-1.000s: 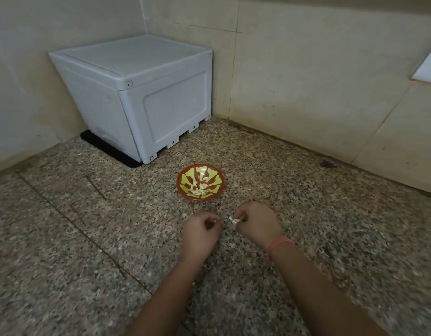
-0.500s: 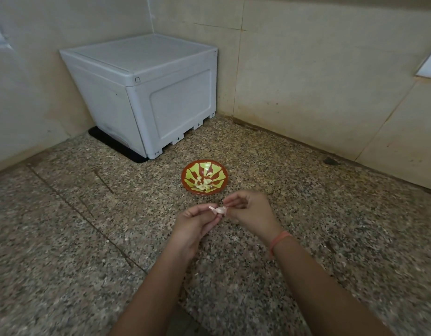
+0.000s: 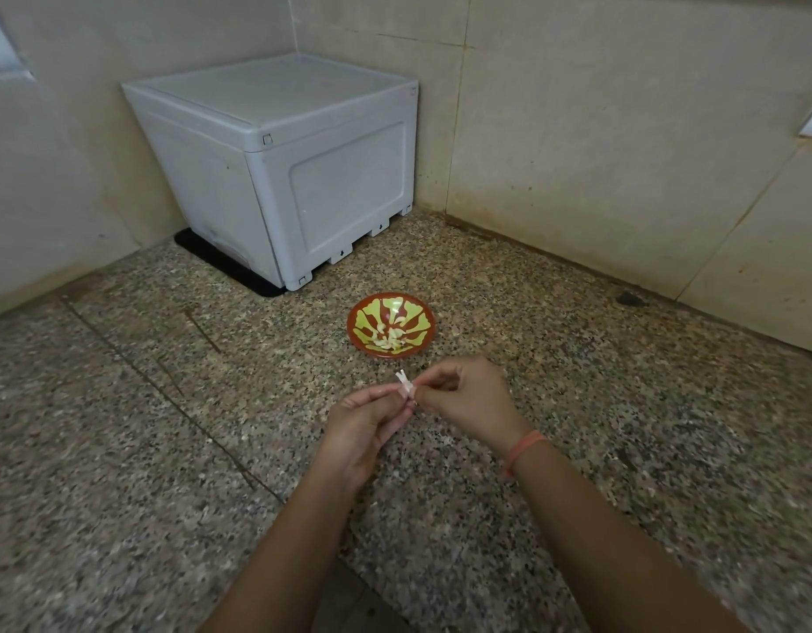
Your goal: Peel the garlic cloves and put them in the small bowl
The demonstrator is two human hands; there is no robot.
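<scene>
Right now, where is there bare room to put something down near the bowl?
The speckled stone left of the left hand, in front of the white box, is bare. So is the wide stretch right of the right hand, up to the wall. It is tight only between the small bowl and the two hands pinching the garlic clove.
</scene>
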